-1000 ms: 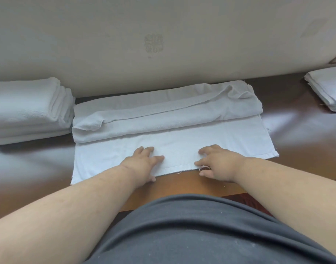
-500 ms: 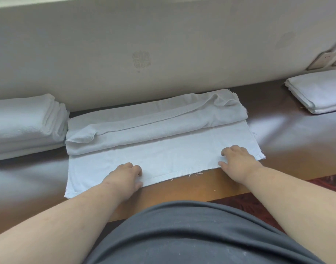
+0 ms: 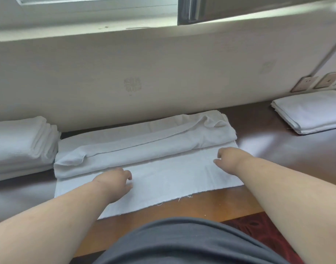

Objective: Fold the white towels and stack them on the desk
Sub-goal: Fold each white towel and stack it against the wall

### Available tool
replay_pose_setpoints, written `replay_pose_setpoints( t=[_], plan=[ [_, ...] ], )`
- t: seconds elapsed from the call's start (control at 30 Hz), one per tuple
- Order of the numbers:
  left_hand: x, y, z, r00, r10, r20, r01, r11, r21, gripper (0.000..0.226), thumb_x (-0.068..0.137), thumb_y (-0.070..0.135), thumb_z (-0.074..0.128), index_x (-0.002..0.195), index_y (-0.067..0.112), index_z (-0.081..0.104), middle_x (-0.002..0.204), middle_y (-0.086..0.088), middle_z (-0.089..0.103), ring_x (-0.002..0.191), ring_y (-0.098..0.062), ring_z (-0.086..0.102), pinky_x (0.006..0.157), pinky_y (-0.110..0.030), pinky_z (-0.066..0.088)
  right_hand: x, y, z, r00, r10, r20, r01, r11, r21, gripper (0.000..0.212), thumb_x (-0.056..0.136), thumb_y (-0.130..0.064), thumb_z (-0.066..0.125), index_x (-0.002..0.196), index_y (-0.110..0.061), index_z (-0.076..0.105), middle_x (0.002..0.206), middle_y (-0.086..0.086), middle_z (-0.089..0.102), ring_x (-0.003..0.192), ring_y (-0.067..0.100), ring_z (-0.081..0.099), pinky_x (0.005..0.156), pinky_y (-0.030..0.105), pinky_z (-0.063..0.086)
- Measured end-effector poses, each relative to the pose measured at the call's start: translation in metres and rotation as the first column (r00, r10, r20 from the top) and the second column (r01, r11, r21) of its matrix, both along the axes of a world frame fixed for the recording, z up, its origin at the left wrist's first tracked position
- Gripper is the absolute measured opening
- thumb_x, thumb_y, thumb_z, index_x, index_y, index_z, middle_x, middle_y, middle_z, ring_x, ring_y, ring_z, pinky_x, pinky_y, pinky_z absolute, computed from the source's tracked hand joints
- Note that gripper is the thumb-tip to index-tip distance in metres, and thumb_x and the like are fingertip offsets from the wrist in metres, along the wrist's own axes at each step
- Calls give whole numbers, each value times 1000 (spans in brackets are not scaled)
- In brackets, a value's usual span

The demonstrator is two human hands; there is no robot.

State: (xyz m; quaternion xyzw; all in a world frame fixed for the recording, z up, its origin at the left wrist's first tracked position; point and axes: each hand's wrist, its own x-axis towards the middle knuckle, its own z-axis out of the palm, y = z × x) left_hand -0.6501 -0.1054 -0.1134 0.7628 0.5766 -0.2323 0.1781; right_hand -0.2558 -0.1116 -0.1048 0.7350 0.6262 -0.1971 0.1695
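White towel [image 3: 163, 180] lies spread across the brown desk [image 3: 277, 159] right in front of the person, its frayed near hem running just inside the desk's near edge. Its far half is bunched into a long rumpled roll [image 3: 144, 149] that stretches from left to right along the wall. From the head view, the left hand [image 3: 115, 183] is down on the flat near layer, left of centre, fingers curled loosely downward onto the cloth; whether they pinch any fabric, I cannot tell. The right hand [image 3: 230, 159] is over the right end of the flat layer, just in front of the roll, fingers bent and pointing left; whether it touches or grips the cloth, I cannot tell either. Far left on the desk sits a thick stack of folded towels [image 3: 20, 145], just beside the roll's left end. Far right, well apart, lies a thinner folded pile [image 3: 311, 113] near the wall, below two wall sockets [image 3: 315, 82]. A window frame [image 3: 106, 4] runs above the cream wall. The person's grey shirt [image 3: 182, 244] fills the near bottom.
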Motion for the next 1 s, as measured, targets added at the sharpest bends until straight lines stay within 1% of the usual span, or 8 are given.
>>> replay_pose_setpoints(
  t=[0.2, 0.33, 0.43, 0.6, 0.7, 0.77, 0.9, 1.0],
  plan=[
    [62, 63, 6, 991, -99, 92, 80, 979, 189, 40, 96, 45, 42, 136, 37, 45, 144, 4, 38, 130, -23, 37, 103, -39, 39, 17, 57, 11, 991, 2, -133, 22, 984, 179, 48, 93, -43, 51, 139, -28, 48, 151, 1, 28, 128, 28, 44, 100, 36, 42],
    [97, 97, -2, 999, -33, 39, 26, 988, 149, 44, 99, 39, 36, 143, 37, 39, 157, 0, 21, 139, -27, 26, 109, -41, 33, 32, 87, 7, 992, 99, -74, -88, 985, 149, 52, 96, -43, 46, 147, -31, 39, 164, 2, -3, 144, 31, 24, 110, 39, 34],
    [106, 107, -12, 998, -47, -28, 48, 997, 61, 45, 100, 37, 34, 144, 36, 37, 160, -2, 14, 141, -30, 23, 111, -42, 32, 36, 105, -2, 978, 203, -51, -199, 977, 73, 48, 99, -43, 42, 146, -33, 41, 164, 0, -9, 144, 29, 25, 111, 40, 33],
    [109, 104, -21, 999, -21, -39, 26, 992, 127, 49, 103, 33, 31, 150, 20, 30, 161, 1, 18, 140, -26, 28, 110, -38, 33, 32, 112, -16, 955, 296, 0, -296, 954, -39, 46, 103, -39, 35, 143, -19, 46, 149, 6, 36, 132, 28, 37, 104, 36, 33],
    [105, 98, -11, 999, -25, 44, 12, 960, 281, 37, 98, 17, 40, 132, 21, 53, 141, -1, 48, 120, -26, 51, 98, -37, 45, 37, 110, -12, 980, 175, -99, -148, 961, 236, 24, 96, -30, 44, 103, -20, 65, 105, 3, 61, 100, 29, 59, 79, 33, 47],
    [100, 92, 0, 994, -4, 110, -34, 941, 336, 37, 95, 9, 43, 124, 25, 59, 127, 1, 56, 107, -24, 57, 87, -34, 48, 43, 104, -6, 981, 74, -178, 6, 911, 411, 13, 91, -27, 51, 80, -21, 53, 78, 1, 57, 78, 29, 60, 64, 33, 47],
    [92, 70, 24, 955, 113, 274, -196, 935, 296, 42, 92, 14, 44, 130, 31, 43, 122, 2, 58, 96, -23, 56, 76, -30, 42, 57, 83, 15, 974, 40, -222, 64, 895, 441, 14, 90, -23, 52, 100, -20, 42, 84, 1, 55, 72, 27, 54, 64, 38, 47],
    [87, 45, 37, 956, -40, 292, -27, 975, 222, 49, 91, 21, 43, 137, 35, 37, 130, 7, 52, 109, -20, 55, 87, -31, 45, 66, 58, 29, 985, 47, -164, 20, 921, 388, 22, 89, -17, 47, 110, -23, 52, 99, 0, 54, 86, 24, 51, 76, 39, 50]
  ],
)
